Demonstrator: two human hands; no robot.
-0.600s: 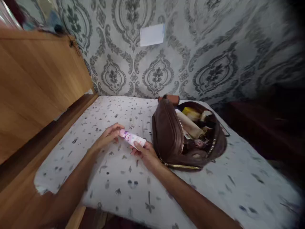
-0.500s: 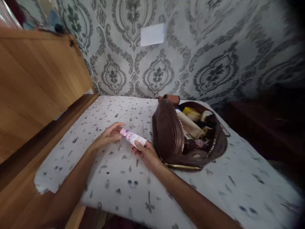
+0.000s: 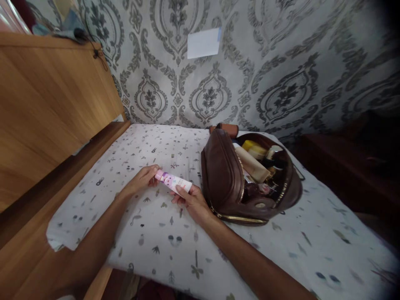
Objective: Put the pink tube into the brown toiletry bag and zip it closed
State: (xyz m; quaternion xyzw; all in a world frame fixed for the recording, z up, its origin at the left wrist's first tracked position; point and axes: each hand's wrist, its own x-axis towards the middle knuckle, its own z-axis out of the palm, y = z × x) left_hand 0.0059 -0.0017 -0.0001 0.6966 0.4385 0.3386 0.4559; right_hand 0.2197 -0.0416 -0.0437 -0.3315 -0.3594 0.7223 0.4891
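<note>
A small pink and white squeeze tube (image 3: 173, 181) with a purple cartoon print is held above the patterned cloth. My right hand (image 3: 194, 201) grips its flat white end, thumb on top and fingers beneath. At the other end, my left hand (image 3: 146, 176) has its fingers closed on the pink cap (image 3: 158, 174). Right of my hands stands a brown leather bag (image 3: 222, 173), unzipped, with a beige tube (image 3: 253, 163), a yellow item (image 3: 254, 148) and several small things inside. Shadow hides the bag's deeper contents.
White printed cloth (image 3: 175, 266) covers the surface under the bag. A wooden cabinet (image 3: 56, 96) rises on the left. Behind is a patterned wall (image 3: 175, 83) with a white paper (image 3: 203, 43) on it. A brown rolled item (image 3: 229, 129) lies behind the bag.
My left hand's fingers have come together around the tube's cap, where they were apart before. My right hand keeps its grip on the tube. The view has shifted slightly.
</note>
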